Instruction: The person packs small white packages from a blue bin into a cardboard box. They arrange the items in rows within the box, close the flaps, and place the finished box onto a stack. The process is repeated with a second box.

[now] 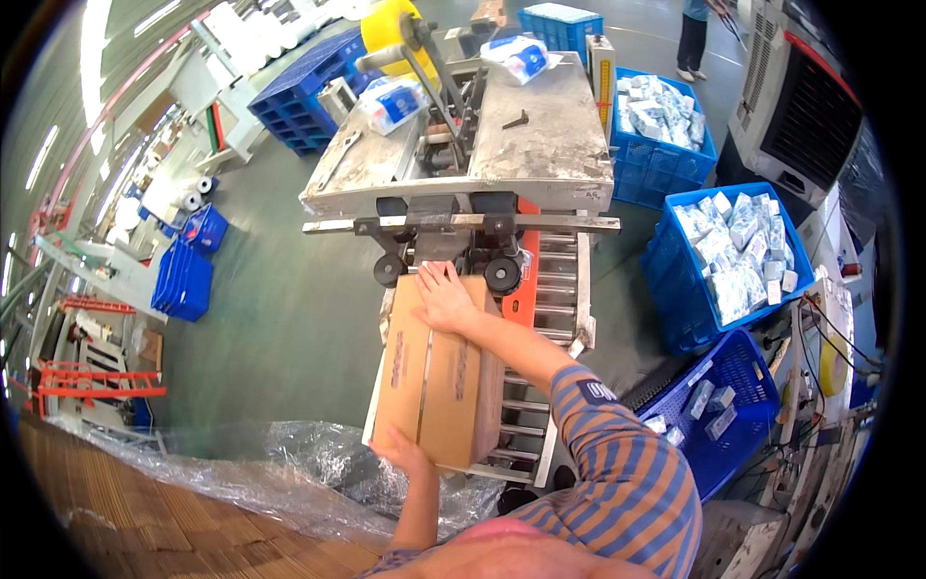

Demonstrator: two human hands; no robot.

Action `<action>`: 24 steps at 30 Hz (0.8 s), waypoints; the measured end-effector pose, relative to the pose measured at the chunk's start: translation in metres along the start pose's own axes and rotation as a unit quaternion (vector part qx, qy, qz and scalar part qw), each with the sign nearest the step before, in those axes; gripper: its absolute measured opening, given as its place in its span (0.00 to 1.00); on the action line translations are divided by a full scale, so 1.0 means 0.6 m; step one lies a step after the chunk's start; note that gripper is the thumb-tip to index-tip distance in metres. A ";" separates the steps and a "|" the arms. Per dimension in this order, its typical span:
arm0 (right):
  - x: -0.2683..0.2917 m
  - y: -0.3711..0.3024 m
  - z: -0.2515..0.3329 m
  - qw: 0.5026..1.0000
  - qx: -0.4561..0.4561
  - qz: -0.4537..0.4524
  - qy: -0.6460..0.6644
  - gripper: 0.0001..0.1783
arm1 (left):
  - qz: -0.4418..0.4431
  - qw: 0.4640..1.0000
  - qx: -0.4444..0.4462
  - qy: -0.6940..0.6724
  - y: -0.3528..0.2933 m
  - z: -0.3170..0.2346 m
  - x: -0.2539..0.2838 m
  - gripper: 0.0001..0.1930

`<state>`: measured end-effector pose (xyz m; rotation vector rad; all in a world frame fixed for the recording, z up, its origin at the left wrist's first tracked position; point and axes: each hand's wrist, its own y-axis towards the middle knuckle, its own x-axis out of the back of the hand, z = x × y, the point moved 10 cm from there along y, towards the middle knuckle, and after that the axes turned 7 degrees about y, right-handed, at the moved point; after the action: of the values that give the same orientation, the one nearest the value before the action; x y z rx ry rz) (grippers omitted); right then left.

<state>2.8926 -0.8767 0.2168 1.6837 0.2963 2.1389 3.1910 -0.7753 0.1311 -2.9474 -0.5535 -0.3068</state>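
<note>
A brown cardboard box (405, 381) lies on a roller conveyor (526, 425), its far end close to the black wheels of a carton sealing machine (531, 159). The top flaps meet along a seam that runs lengthwise. My right hand (446, 299) lies flat with fingers spread on the far end of the box top. At the near left corner of the box, my left hand (405, 454) rests with its fingers stretched along the edge. Neither hand grips anything. A roll of yellow tape (391, 27) is mounted above the machine.
Blue crates (690, 314) of small white packs stand to the right, with a darker blue basket (728, 454) nearer. Clear plastic film (318, 454) and stacked flat cardboard (174, 492) lie at the near left. A wrench (340, 159) and white-blue packages (518, 60) rest on the machine. A person (693, 39) stands far right.
</note>
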 end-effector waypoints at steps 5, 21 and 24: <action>-0.006 -0.082 0.120 0.987 0.129 0.082 0.053 0.39 | 0.010 1.000 -0.017 -0.001 0.048 -0.014 -0.116 0.35; 0.214 -0.240 0.050 0.896 -0.141 -0.050 0.418 0.18 | 0.031 0.997 0.001 0.068 0.145 -0.088 -0.392 0.34; 0.295 -0.237 0.048 0.877 -0.119 -0.105 0.453 0.16 | 0.021 0.998 -0.012 0.061 0.139 -0.116 -0.443 0.33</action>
<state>2.9118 -0.6744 0.3220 0.3929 0.4184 2.5103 2.9675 -0.9553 0.1325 -2.9332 -0.4757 -0.4881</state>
